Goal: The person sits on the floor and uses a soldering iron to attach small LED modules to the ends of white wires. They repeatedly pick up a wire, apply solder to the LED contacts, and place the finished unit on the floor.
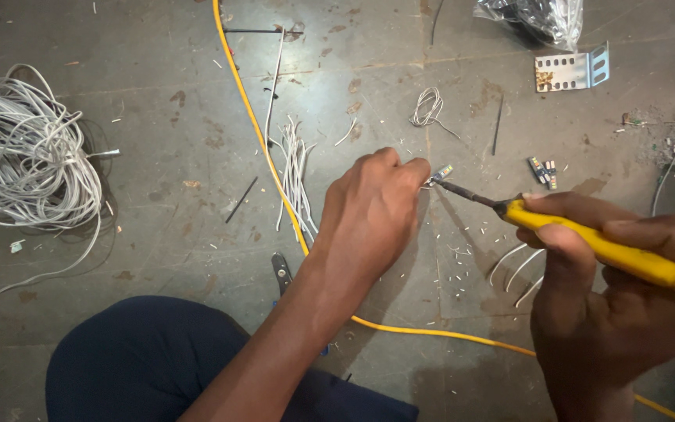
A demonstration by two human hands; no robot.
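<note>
Steadiness counts: your left hand [373, 207] pinches the small part [441, 173] at its fingertips, your right hand [626, 273] is closed round the yellow iron [611, 248], so keep the tip [453, 190] just beyond your pinch, off the fingers

- Small connector [441, 173]: clear, coloured contacts visible, pinched at fingertip level above the floor.
- Soldering iron [587, 234]: yellow handle, dark metal tip, lying slantwise, tip touching the connector.
</note>
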